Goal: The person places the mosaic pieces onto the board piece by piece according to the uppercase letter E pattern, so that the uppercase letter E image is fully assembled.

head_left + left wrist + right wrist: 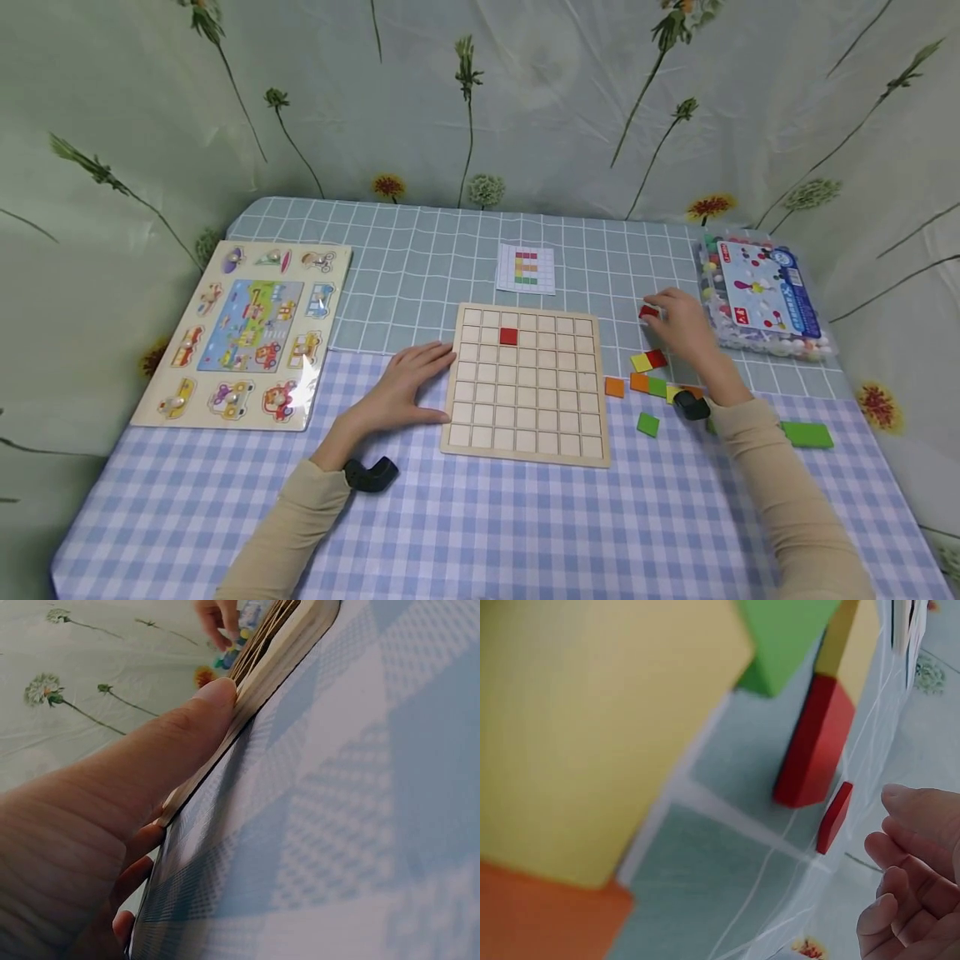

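Note:
In the head view a wooden grid board lies mid-table with one red square tile in its upper part. My left hand rests along the board's left edge, thumb and fingers spread; the left wrist view shows the thumb touching the wooden side. Over on the right, my right hand hovers around a loose red tile. Seen from the right wrist, that red tile lies on the cloth, apart from the fingers, which are loosely bent and hold nothing.
Loose yellow, red, orange and green tiles lie right of the board, with a green block farther right. A pattern card sits behind the board. A picture puzzle lies left; a clear box of beads stands back right.

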Motion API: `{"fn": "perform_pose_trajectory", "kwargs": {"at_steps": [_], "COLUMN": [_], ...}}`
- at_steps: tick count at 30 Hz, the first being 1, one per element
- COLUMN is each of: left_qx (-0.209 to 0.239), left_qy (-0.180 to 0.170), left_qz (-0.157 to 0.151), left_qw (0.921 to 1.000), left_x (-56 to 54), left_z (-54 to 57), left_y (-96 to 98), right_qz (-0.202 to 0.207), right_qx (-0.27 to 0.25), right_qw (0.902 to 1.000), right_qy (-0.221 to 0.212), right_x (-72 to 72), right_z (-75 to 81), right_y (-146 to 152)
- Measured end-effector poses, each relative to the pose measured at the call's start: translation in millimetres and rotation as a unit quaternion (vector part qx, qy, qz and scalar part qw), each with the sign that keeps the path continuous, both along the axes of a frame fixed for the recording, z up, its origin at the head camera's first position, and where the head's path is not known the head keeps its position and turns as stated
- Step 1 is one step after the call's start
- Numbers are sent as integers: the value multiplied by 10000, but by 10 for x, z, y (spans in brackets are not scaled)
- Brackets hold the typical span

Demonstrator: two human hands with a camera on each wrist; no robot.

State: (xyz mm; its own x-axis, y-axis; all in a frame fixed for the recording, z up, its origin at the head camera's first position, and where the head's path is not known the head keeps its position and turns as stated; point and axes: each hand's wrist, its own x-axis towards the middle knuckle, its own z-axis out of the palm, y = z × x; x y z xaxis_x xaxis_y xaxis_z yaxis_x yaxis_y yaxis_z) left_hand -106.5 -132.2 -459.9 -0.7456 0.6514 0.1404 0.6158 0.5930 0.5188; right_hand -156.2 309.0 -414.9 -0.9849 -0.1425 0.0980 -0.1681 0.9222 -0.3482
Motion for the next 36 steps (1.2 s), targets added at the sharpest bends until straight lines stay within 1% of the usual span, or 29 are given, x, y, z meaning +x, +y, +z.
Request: {"fn": "perform_pose_trajectory", "kwargs": {"at_steps": [4,11,16,22,25,27,29,34,36], "left_qx": [-48,29,-7,-72,-96,-91,-105,-114,-85], "left_qy": [-23,-34,-52,-185,-234,-268,-275,-282,-275], "left_qz": [8,-19,-21,28,25,24,17,32,28], "left_qw": [10000,10000,10000,9998,9997,9996,9996,9995,9996], "left_x": [6,14,19,19,12,5,0,-5,-8], "left_z": [-7,-19,-15,-11,-8,-9,-2,22,38], "left_y": [-1,-1,4,6,5,5,4,4,7], "right_qz": [-70,-166,-214,-200,-209,-214,-173,67,152], "right_qx": [-60,-127,-29,191,243,239,203,228,244], "right_qw": [9997,9986,9974,9935,9923,9926,9941,9981,9986], "right_qy": [-244,-496,-686,-1100,-1195,-1168,-1055,-570,-452], "right_x": [3,2,2,-2,-3,3,12,32,40], "right_z": [4,7,3,13,15,19,28,68,92], "right_y": [32,56,59,59,54,49,40,-8,-41]}}
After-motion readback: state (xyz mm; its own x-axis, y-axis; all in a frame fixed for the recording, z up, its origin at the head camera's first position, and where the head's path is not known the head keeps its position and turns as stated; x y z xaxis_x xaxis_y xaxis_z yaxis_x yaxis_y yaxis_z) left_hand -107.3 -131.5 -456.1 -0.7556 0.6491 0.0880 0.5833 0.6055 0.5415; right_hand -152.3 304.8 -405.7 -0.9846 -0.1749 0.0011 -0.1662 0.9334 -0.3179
